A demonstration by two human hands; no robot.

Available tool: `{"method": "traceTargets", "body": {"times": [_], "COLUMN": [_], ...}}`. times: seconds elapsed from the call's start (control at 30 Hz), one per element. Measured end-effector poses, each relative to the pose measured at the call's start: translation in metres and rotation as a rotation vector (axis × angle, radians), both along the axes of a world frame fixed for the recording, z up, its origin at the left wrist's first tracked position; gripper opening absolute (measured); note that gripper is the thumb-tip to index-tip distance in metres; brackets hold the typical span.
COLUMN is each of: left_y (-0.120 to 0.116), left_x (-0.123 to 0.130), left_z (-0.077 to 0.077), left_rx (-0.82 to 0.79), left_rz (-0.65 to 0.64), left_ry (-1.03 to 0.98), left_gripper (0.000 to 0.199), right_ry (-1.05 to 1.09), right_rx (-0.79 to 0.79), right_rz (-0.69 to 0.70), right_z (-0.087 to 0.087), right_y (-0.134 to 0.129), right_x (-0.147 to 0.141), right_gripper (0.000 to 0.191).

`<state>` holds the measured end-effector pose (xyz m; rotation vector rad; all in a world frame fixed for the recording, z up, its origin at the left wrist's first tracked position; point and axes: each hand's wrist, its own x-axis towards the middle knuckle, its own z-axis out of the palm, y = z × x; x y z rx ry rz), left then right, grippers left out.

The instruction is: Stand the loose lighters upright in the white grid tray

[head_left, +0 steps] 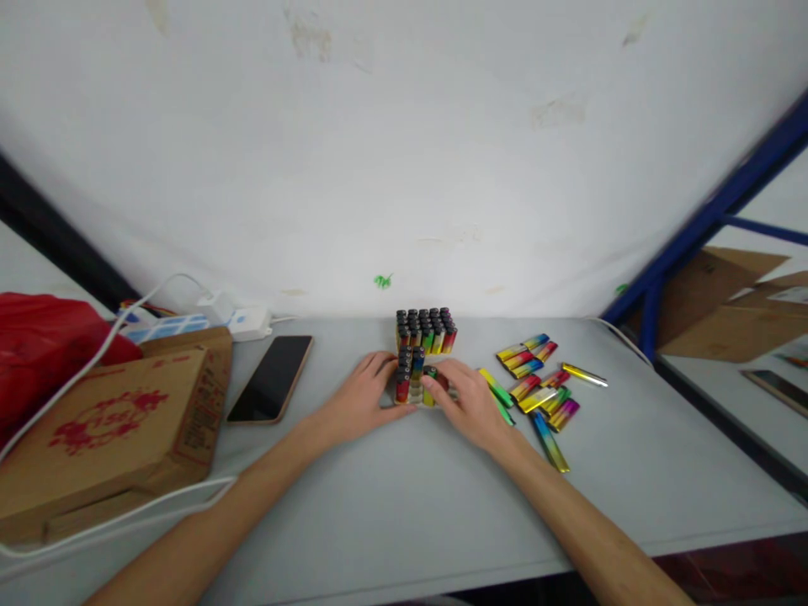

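A small pale tray (417, 396) sits between my hands, with several black-topped lighters (402, 383) upright in its left part. My left hand (363, 400) rests against the tray's left side, thumb along the front edge and fingers apart. My right hand (465, 397) closes its thumb and fingers on a green-yellow lighter (430, 386) at the tray's right part. Just behind stands a block of upright lighters (426, 330) in rows. To the right, several shiny colourful lighters (536, 399) lie loose on the grey table (391, 513).
A black phone (271, 379) lies at the left beside a cardboard box (119, 421) and a red bag (50, 353). White cables and a power strip (249, 324) are near the wall. A blue frame (713, 210) and open carton (725, 311) stand at the right.
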<state>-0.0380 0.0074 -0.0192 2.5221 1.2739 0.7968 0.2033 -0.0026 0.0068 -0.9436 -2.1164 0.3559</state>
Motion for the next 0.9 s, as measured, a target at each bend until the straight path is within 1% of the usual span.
{"method": "traceTargets", "body": {"times": [0.13, 0.2, 0.33, 0.43, 0.53, 0.63, 0.77, 0.9], "left_y": [0.000, 0.000, 0.000, 0.000, 0.000, 0.000, 0.001, 0.001], "left_x": [0.000, 0.000, 0.001, 0.001, 0.001, 0.001, 0.000, 0.000], "left_z": [-0.001, -0.001, 0.000, 0.002, 0.002, 0.001, -0.001, -0.001], "left_rx": [0.005, 0.001, -0.013, -0.013, -0.014, -0.009, -0.001, -0.003], "left_rz": [0.000, 0.003, 0.008, 0.003, 0.003, 0.004, 0.006, 0.000], "left_ry": [-0.012, -0.014, -0.009, 0.008, 0.017, 0.008, -0.004, -0.008], "left_gripper": [0.063, 0.063, 0.062, 0.062, 0.063, 0.062, 0.060, 0.059], "right_ry": [-0.018, -0.042, -0.192, -0.263, -0.336, -0.430, -0.565, -0.630], "right_rx": [0.020, 0.028, 0.044, 0.035, 0.028, 0.009, 0.053, 0.082], "right_rz": [-0.050, -0.052, 0.006, -0.020, -0.032, -0.040, -0.114, -0.195], "right_z": [-0.005, -0.008, -0.012, -0.013, -0.008, 0.001, 0.011, 0.012], "right_y": [0.002, 0.004, 0.007, 0.010, 0.012, 0.012, 0.011, 0.011], "right_x": [0.004, 0.004, 0.003, 0.000, -0.002, -0.005, -0.013, -0.020], "right_gripper": [0.027, 0.025, 0.023, 0.021, 0.018, 0.016, 0.017, 0.021]}}
